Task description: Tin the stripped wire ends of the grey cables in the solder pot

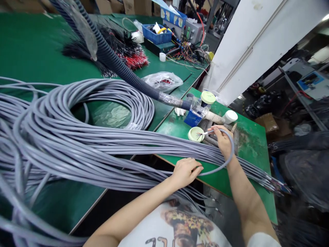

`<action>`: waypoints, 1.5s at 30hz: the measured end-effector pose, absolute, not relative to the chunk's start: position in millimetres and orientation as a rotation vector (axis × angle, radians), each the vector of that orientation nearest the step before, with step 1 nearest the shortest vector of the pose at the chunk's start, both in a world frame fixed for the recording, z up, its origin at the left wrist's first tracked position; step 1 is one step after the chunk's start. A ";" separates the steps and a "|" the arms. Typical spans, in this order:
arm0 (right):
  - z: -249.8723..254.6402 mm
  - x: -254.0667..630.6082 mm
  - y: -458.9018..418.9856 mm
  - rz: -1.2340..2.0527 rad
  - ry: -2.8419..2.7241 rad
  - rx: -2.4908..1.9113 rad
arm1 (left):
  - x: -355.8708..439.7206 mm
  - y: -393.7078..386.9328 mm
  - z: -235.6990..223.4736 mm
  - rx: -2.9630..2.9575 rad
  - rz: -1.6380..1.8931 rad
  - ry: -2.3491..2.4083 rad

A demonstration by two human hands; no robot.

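My right hand (223, 139) pinches the end of a grey cable (230, 156), whose stripped coloured wires fan out over a small round pale-green tub (195, 134). The cable loops back round my wrist to my left hand (185, 171), which grips it at the near edge of the small green table (250, 144). A thick bundle of grey cables (144, 151) runs across the table under both hands.
A large coil of grey cable (77, 113) covers the big green bench. A black corrugated hose (123, 68) slants down to a nozzle by a blue block (192, 118). White-lidded jars (230, 116), a plastic bag (163, 80), red-black wire bunches (128, 51) and blue bins (156, 34) lie beyond.
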State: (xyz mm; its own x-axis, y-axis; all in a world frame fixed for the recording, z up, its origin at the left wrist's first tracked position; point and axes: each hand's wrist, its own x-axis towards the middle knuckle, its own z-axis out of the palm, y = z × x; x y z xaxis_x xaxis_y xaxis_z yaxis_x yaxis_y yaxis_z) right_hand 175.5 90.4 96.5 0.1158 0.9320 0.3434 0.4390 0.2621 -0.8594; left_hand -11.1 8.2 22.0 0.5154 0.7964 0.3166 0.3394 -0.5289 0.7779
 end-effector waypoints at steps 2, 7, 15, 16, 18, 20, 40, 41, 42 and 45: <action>94.9 175.0 93.5 0.604 -1.499 -1.353 | -11.5 8.6 22.7 2.116 0.880 0.921; 90.8 174.4 99.8 0.622 -1.501 -1.365 | -11.6 9.4 22.7 2.123 0.860 0.921; 82.6 175.5 106.2 0.623 -1.496 -1.379 | -11.4 9.7 21.6 2.135 0.854 0.915; 82.3 175.0 106.6 0.621 -1.492 -1.380 | -11.4 9.6 21.5 2.136 0.855 0.913; 84.0 173.8 106.4 0.620 -1.486 -1.379 | -11.6 9.4 21.7 2.134 0.855 0.910; 90.0 174.4 104.0 0.612 -1.488 -1.374 | -12.0 9.4 22.5 2.119 0.853 0.911; 88.6 271.6 93.7 0.047 -1.368 -1.697 | -16.4 25.7 34.0 1.764 0.778 0.890; 87.2 272.9 94.1 0.047 -1.366 -1.704 | -16.3 25.5 33.7 1.765 0.780 0.889; 86.0 274.0 94.4 0.047 -1.365 -1.707 | -16.3 25.5 33.5 1.765 0.780 0.890; 83.9 275.4 95.0 0.050 -1.363 -1.705 | -16.1 25.7 33.1 1.766 0.773 0.897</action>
